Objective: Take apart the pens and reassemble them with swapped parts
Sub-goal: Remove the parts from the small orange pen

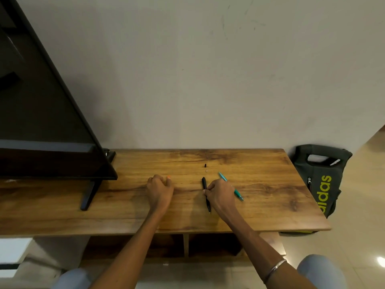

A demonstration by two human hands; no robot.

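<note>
My right hand (pixel 219 193) has its grip on the black pen (pixel 206 193), thumb and fingertips pinching the barrel near its middle while the pen lies on the bench (pixel 260 205), running roughly front to back with its tip toward the front edge. The teal pen (pixel 237 192) lies slantwise under and behind that hand, its upper end pointing toward the back edge, its lower end toward the front right; the hand covers its middle, and I cannot tell whether the hand touches it. My left hand (pixel 160 187) rests knuckles-up on the bench, well apart from the black pen to the left, fingers curled in a narrow grip around something small and orange (pixel 168 177) that just peeps out at the fingertips. Farther toward the back edge, beyond the black pen's top end, sit two tiny loose parts: a small black piece (pixel 205 165) and, just in front of it, a pale speck (pixel 206 170). A dark monitor (pixel 48 122) stands on the left end of the bench. A dark bag (pixel 321 180) leans on the floor off the right edge.
</note>
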